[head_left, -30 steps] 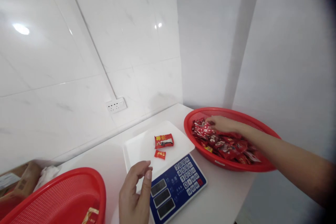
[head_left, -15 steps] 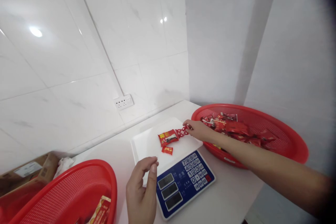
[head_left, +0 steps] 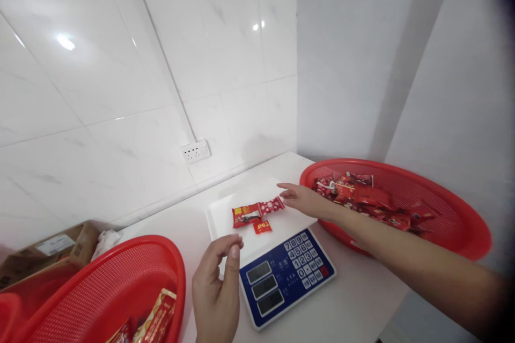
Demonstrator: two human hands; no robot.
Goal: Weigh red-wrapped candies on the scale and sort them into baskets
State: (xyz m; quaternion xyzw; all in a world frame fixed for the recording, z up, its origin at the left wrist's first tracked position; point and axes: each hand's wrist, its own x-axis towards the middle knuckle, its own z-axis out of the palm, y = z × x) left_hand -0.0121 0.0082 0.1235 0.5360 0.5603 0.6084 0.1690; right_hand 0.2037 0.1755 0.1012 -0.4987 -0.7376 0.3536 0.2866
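Note:
A blue-faced scale (head_left: 287, 273) with a white weighing pan (head_left: 225, 217) stands on the white counter. Three red snack packets lie on the pan: a larger one (head_left: 245, 215), a small one (head_left: 262, 227) and a white-dotted one (head_left: 272, 205). My right hand (head_left: 301, 199) hovers flat at the pan's right edge, fingertips just beside the dotted packet, holding nothing. My left hand (head_left: 215, 292) is raised in front of the scale with thumb and fingers loosely pinched and nothing in them.
A red mesh basket (head_left: 450, 209) full of red packets sits at the right. Another red basket (head_left: 120, 278) with a few packets is at the lower left, beside cardboard boxes (head_left: 44, 254). A wall socket (head_left: 195, 151) is behind the scale.
My right hand took a dotted packet out of the right basket, carried it left to the scale pan and let it go there. The larger packet shifted slightly left.

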